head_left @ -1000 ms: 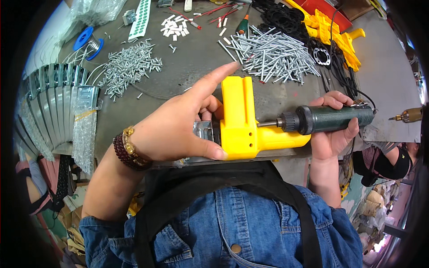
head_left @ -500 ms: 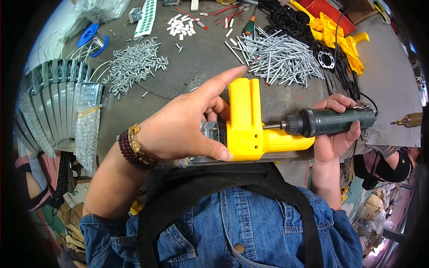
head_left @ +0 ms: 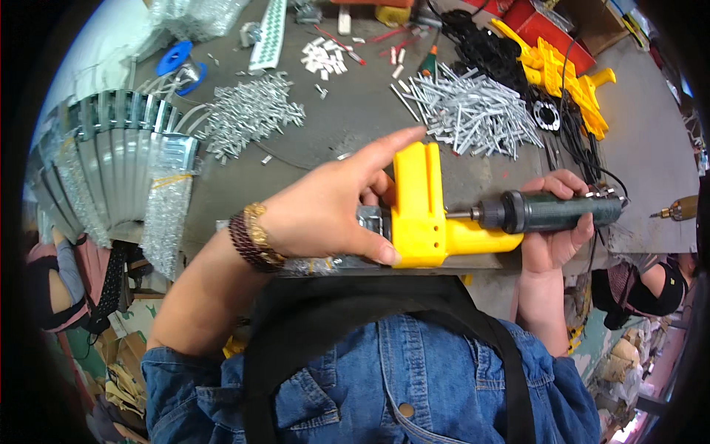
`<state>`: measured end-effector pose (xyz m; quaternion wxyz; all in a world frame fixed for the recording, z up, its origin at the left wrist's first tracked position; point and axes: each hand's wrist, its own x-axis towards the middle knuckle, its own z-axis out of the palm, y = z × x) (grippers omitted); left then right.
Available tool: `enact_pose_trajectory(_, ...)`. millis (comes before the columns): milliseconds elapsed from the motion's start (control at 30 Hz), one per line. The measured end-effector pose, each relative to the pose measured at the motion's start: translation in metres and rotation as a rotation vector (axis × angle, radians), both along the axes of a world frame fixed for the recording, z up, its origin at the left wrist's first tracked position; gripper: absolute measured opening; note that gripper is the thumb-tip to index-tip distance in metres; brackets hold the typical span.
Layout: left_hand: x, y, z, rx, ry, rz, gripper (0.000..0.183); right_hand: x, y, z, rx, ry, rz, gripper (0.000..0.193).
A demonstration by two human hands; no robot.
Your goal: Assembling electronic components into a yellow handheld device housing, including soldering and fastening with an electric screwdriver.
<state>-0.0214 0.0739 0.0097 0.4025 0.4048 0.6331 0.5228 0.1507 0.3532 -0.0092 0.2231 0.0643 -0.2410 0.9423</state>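
Note:
My left hand [head_left: 329, 203] is closed around the left side of a yellow plastic tool housing [head_left: 418, 222], its thumb at the lower edge and its index finger stretched along the top. A metal piece [head_left: 368, 219] adjoins the housing's left side, partly covered by my fingers. In my right hand [head_left: 547, 250] lies a dark green power screwdriver [head_left: 547, 212], held level, with fingers above and thumb below. Its bit [head_left: 460, 214] points left and meets the housing's right side. Whether a screw sits at the tip is hidden.
Short screws [head_left: 255, 111] and long screws [head_left: 473, 111] lie piled beyond my hands. At left stand fanned metal blades [head_left: 122, 163] beside a blue wire spool [head_left: 174, 59]. Yellow housings [head_left: 569, 78] and black cables are at far right; another screwdriver [head_left: 677, 209] lies at the right edge.
The view has shifted, so the bench and both hands appear slightly lower and mostly further right. My grip on the housing and the screwdriver looks the same, with the bit still against the housing.

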Motion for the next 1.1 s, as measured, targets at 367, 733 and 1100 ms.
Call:
enact_pose_trajectory(367, 0.042, -0.011, 0.031, 0.060, 0.976, 0.156, 0.093, 0.012, 0.007, 0.041, -0.012, 0.068, 0.061, 0.054)
enact_pose_trajectory(733, 0.057, -0.006, 0.041, 0.406, 1.072, 0.442, 0.064, 0.049, 0.179, 0.068, 2.084, -1.031, -0.939, 0.060)
enact_pose_trajectory(1100, 0.063, 0.002, 0.049, 0.529, 1.777, 0.052, 0.069, 0.016, 0.038, 0.049, 1.164, -0.240, -0.209, 0.069)
